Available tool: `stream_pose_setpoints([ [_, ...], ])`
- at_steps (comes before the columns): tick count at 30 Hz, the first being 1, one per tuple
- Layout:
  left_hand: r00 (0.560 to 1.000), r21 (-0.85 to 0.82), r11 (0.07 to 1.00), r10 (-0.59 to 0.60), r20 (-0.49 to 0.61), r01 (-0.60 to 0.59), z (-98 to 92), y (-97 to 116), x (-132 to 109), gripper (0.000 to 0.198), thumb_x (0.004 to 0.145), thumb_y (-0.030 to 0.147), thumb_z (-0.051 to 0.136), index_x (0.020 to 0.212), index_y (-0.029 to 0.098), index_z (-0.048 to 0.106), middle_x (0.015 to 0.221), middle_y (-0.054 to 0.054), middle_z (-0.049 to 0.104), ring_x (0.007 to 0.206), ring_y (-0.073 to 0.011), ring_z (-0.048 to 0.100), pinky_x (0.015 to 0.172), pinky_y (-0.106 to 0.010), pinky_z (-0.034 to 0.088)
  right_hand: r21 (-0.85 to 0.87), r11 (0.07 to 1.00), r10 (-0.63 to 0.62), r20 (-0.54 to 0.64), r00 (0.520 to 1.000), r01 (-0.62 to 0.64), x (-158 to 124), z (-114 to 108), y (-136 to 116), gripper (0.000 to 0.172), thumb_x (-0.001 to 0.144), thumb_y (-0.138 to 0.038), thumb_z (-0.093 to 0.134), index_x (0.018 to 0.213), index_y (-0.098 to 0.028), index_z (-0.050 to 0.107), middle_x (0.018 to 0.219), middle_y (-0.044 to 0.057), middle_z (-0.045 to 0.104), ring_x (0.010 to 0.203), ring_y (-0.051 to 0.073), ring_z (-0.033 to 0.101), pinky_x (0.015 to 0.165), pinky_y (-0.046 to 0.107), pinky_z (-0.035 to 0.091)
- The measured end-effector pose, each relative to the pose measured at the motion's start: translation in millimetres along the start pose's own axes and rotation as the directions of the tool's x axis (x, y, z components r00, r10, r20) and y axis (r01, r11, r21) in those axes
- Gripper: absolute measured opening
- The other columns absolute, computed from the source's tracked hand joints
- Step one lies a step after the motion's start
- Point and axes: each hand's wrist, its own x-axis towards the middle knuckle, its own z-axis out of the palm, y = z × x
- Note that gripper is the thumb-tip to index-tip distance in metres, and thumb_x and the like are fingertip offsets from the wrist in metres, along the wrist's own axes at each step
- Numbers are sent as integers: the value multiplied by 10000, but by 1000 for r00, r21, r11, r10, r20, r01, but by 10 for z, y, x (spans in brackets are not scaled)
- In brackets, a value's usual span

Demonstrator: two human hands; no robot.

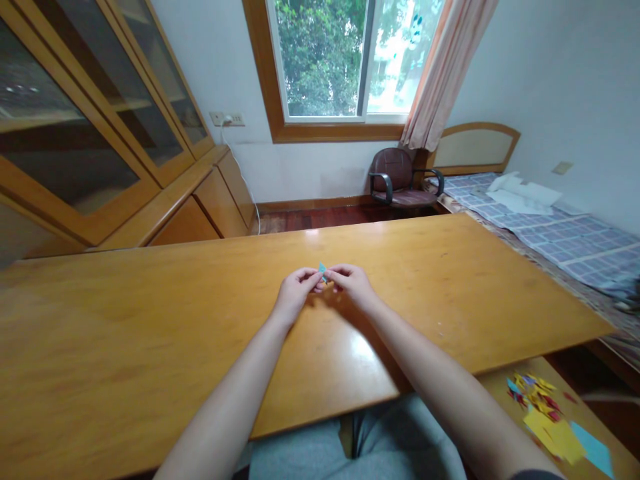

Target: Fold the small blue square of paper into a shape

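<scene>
A small folded piece of light-blue paper (323, 269) is held up between both hands, above the middle of the wooden table (200, 320). My left hand (299, 287) pinches its left side between thumb and fingers. From the right, my right hand (351, 281) grips the other side, the thumb and fingertips pressed on it. The fingertips of the two hands nearly meet and cover the paper's lower part, so its exact shape is hard to tell.
At the lower right, a lower surface (493, 387) holds a pile of small folded papers (537, 395), yellow sheets (555, 435) and a light-blue sheet (593, 448). Beyond the table are a chair (395, 175), a bed (575, 233) and cabinets (175, 223).
</scene>
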Motion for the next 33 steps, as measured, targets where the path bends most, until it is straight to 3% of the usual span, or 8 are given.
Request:
stream_pose_setpoints([
  [7, 999, 50, 998, 44, 9, -44, -67, -87, 232, 329, 691, 446, 753, 794, 136, 709, 721, -45, 712, 608, -130, 616, 626, -258, 510, 0, 1000, -2, -15, 1000, 2, 197, -17, 111, 313, 688, -449, 714, 745, -142, 710, 665, 7, 666, 436, 67, 472, 422, 203, 355],
  [10, 999, 6, 1000, 29, 20, -30, -66, -135, 263, 321, 697, 430, 752, 809, 134, 697, 706, -40, 709, 608, -128, 621, 615, -250, 506, -8, 1000, -7, -17, 1000, 7, 241, 5, 182, 336, 716, -475, 687, 777, -144, 695, 645, -6, 651, 380, 53, 404, 359, 201, 287],
  [13, 1000, -96, 995, -8, 8, 9, -45, -218, 252, 329, 709, 439, 736, 827, 139, 672, 723, -37, 709, 581, -116, 616, 582, -237, 498, 16, 1000, 8, -41, 999, -7, 254, 45, 255, 362, 713, -492, 691, 824, -147, 670, 637, -9, 659, 360, 61, 419, 349, 206, 291],
  [24, 998, -33, 999, 30, -52, -32, -39, -328, 186, 333, 715, 436, 733, 881, 152, 673, 776, -44, 701, 668, -147, 645, 627, -260, 526, 109, 994, 7, -37, 999, -3, 138, 77, 303, 334, 707, -452, 720, 862, -164, 656, 693, 21, 689, 549, 126, 614, 488, 212, 446],
  [33, 983, 2, 983, 183, -17, -183, -57, -278, 164, 222, 783, 350, 690, 913, 170, 704, 893, -40, 683, 784, -161, 658, 780, -307, 537, 53, 993, -106, -31, 994, 108, 140, 24, 348, 248, 761, -382, 691, 901, -177, 691, 813, 50, 719, 725, 163, 666, 657, 264, 517],
])
